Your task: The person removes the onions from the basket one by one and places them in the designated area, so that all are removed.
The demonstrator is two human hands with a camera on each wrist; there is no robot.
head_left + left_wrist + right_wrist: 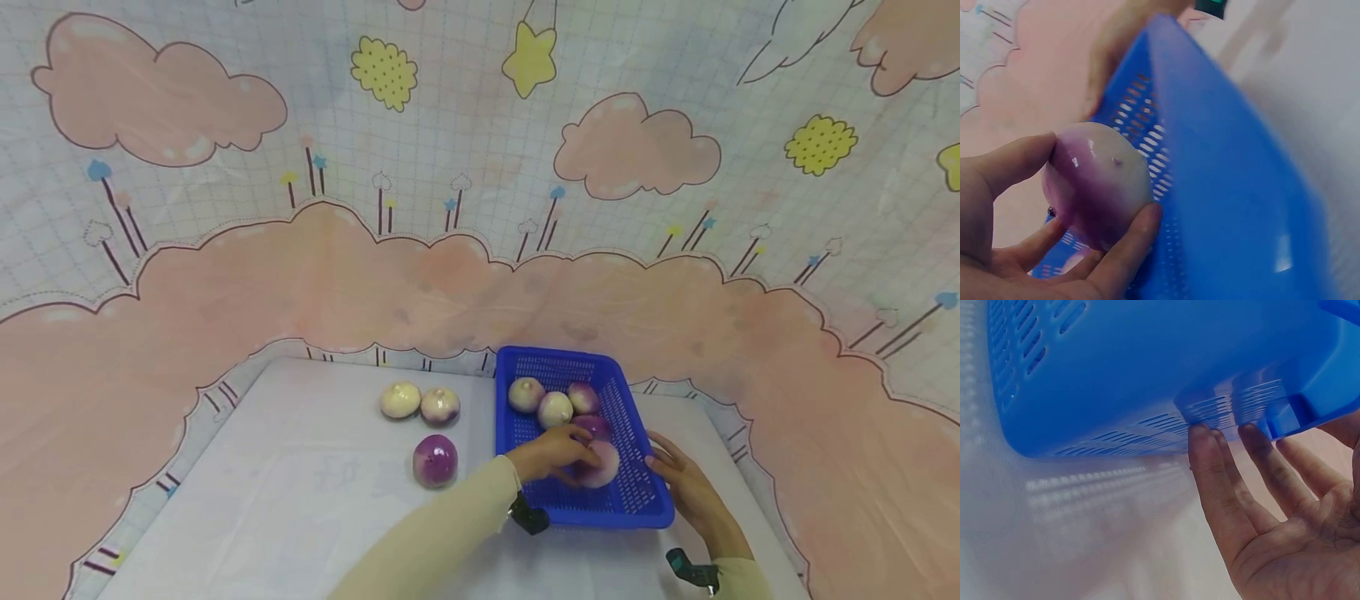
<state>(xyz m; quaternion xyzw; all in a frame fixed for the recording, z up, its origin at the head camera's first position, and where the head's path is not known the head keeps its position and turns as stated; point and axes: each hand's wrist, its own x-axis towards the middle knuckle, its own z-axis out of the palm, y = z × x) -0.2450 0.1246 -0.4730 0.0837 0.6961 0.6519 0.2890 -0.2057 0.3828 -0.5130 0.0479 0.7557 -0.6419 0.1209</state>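
Note:
In the head view my left hand (557, 454) reaches into a blue plastic basket (512, 357) and holds a white and purple turnip (603, 468) near its front. The left wrist view shows thumb and fingers curled around this turnip (1100, 181). Several other turnips lie farther back in the basket, among them a pale one (527, 394) and a purple one (592, 427). My right hand (693, 492) is at the basket's right side. Seen from the right wrist, its extended fingertips (1204, 440) touch the outer wall of the basket (1116, 381).
Left of the basket, two pale turnips lie side by side, one (400, 400) next to the other (440, 406). A purple turnip (435, 461) sits nearer the front. All stand on a white table (300, 475), with a cloud-patterned cloth (420, 292) behind it.

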